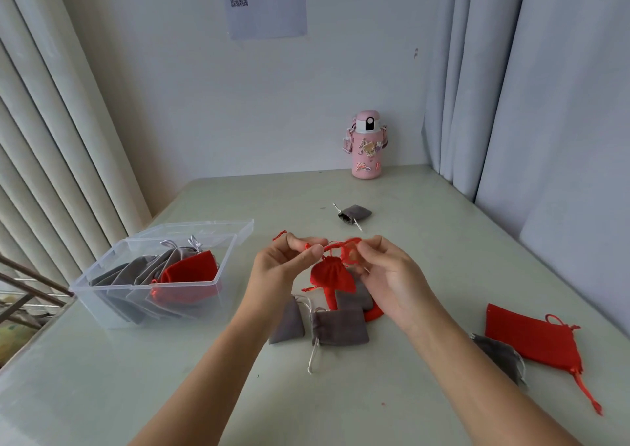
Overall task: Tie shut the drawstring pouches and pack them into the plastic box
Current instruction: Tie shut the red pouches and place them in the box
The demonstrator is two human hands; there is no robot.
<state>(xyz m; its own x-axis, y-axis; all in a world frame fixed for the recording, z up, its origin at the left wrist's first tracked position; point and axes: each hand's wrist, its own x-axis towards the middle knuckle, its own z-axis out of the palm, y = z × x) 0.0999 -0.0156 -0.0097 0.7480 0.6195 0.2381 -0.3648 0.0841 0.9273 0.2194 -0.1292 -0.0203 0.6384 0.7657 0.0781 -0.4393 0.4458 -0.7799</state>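
A small red pouch (330,277) hangs gathered at its neck between my hands above the table. My left hand (283,268) pinches one end of its red drawstring (341,245); my right hand (388,275) pinches the looped other end. Under them lie grey pouches (339,328) and part of another red one. A flat red pouch (531,338) and a grey pouch (501,357) lie at the right. One more grey pouch (354,213) sits farther back. The clear plastic box (112,277) at the left holds several grey pouches and a red one (191,275).
The box's clear lid (211,227) lies behind the box. A pink bottle (366,145) stands by the back wall. Curtains hang along the left and right sides. The table's left edge runs just beyond the box.
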